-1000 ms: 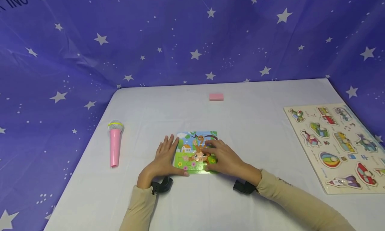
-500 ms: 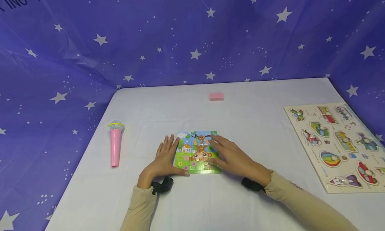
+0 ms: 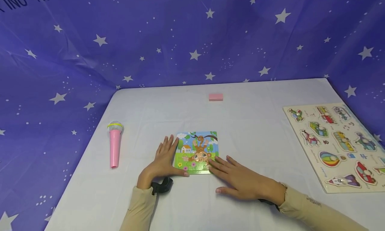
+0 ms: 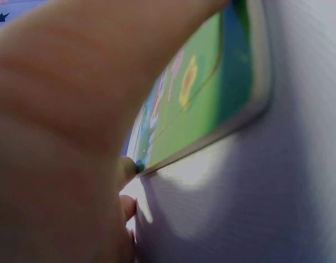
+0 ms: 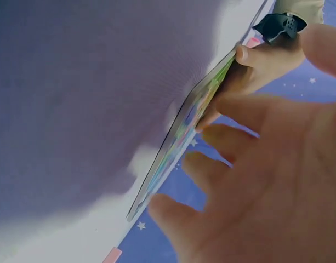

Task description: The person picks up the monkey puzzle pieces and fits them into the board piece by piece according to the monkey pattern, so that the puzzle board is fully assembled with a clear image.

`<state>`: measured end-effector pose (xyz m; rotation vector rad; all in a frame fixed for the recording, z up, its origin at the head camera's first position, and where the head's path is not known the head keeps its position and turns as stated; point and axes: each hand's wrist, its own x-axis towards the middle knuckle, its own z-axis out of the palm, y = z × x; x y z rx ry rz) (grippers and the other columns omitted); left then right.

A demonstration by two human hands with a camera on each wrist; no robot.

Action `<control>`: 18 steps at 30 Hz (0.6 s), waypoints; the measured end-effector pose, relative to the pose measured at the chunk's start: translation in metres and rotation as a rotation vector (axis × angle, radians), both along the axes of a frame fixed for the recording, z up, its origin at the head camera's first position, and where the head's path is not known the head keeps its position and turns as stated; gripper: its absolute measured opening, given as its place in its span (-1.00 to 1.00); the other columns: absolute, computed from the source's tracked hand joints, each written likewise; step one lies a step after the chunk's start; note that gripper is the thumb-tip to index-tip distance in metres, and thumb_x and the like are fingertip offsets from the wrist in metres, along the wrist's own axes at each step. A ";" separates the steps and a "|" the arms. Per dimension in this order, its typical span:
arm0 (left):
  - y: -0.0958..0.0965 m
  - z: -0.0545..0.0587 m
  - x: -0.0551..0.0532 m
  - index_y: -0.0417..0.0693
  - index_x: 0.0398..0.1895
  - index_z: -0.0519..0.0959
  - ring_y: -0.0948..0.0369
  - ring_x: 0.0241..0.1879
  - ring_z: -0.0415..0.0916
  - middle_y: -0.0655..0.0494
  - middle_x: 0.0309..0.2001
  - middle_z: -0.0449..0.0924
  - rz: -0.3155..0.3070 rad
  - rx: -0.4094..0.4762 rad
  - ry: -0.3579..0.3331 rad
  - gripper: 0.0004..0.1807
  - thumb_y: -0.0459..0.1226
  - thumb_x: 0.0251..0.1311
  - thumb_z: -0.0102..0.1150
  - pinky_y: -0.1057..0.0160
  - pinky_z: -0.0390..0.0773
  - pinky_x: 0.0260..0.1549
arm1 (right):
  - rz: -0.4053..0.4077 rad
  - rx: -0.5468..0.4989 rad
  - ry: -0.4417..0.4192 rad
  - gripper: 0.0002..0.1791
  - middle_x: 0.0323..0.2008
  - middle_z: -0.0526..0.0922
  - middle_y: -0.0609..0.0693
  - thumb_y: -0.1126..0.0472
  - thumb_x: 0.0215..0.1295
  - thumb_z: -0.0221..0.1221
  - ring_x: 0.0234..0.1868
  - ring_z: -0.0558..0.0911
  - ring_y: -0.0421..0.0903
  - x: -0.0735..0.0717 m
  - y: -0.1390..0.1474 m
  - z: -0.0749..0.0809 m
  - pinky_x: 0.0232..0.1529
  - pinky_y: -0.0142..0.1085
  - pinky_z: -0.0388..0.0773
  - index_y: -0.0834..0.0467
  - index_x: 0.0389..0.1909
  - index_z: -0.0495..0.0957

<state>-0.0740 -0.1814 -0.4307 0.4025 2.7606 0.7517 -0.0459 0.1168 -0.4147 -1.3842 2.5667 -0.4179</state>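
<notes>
A small jigsaw puzzle [image 3: 192, 161] with a monkey hanging from a branch, a house and flowers lies flat on the white table, its pieces joined into a full picture. My left hand [image 3: 163, 160] rests spread at its left side, fingers along the left edge and thumb at the near edge. In the left wrist view the puzzle's green corner [image 4: 200, 104] shows beyond the palm. My right hand [image 3: 243, 181] is at the near right corner, fingers extended and fingertips overlapping the edge there. It holds nothing.
A pink toy microphone [image 3: 115, 146] lies to the left. Toward the back sits a small pink block [image 3: 216, 97]. On the right is a wooden peg puzzle board [image 3: 328, 151] with vehicle pictures. A purple star-printed cloth [image 3: 168, 34] hangs behind the table.
My right hand has drawn back from over the puzzle toward the near right, its fingers straightening and uncovering the right side. The left hand and the puzzle have stayed put.
</notes>
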 end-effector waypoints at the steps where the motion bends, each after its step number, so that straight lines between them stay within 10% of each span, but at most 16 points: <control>1: 0.000 0.000 0.000 -0.06 0.43 -0.23 -0.02 0.43 -0.57 -0.04 0.46 -0.43 0.000 0.001 -0.001 0.41 0.21 -0.46 0.42 -0.10 -0.42 0.35 | -0.002 0.010 -0.014 -0.28 0.44 -0.06 -0.04 -0.26 0.33 -0.25 0.45 -0.06 0.01 0.001 0.000 0.000 0.37 0.06 -0.05 0.09 0.37 0.06; 18: -0.002 0.002 -0.002 -0.10 0.43 -0.22 -0.05 0.42 -0.55 -0.09 0.45 -0.41 -0.010 0.011 0.013 0.41 0.20 -0.46 0.42 -0.12 -0.41 0.34 | -0.023 0.019 -0.041 -0.32 0.39 0.12 -0.07 -0.30 0.31 -0.29 0.41 0.10 -0.03 -0.006 -0.003 0.007 0.34 0.00 0.09 0.01 0.32 0.20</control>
